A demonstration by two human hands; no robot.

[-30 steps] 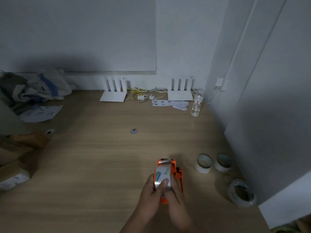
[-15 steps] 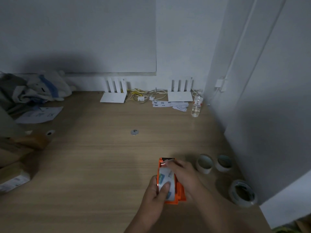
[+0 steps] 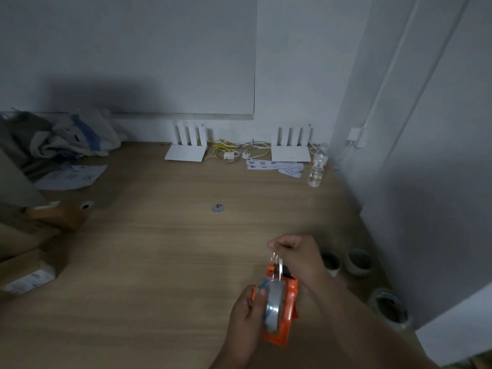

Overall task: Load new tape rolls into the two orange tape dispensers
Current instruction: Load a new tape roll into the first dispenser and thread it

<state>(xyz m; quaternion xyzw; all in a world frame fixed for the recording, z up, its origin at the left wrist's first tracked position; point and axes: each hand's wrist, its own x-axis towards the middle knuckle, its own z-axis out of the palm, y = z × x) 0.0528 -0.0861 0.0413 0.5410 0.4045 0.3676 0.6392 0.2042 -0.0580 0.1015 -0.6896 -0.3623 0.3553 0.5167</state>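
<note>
An orange tape dispenser (image 3: 288, 302) with a clear tape roll (image 3: 274, 304) seated in it is held just above the wooden table (image 3: 159, 262), near its front. My left hand (image 3: 246, 315) grips the dispenser's left side, thumb on the roll. My right hand (image 3: 295, 255) is beyond the dispenser's front end, pinching the loose end of the tape (image 3: 277, 265) and holding it stretched up from the roll. Only one orange dispenser shows. Two small tape rolls (image 3: 330, 259) (image 3: 358, 262) stand to the right by the wall, and a larger roll (image 3: 390, 307) lies nearer me.
Two white routers (image 3: 186, 153) (image 3: 291, 153) with yellow cables, paper slips and a water bottle (image 3: 316, 169) stand along the back wall. A small grey disc (image 3: 217, 208) lies mid-table. Cardboard boxes (image 3: 26, 275), papers and a cloth heap occupy the left side. A white wall closes in on the right.
My right hand moved from the dispenser's rear to its front end, took the tape end and pulled it up and away. The dispenser has tilted onto its side in my left hand.
</note>
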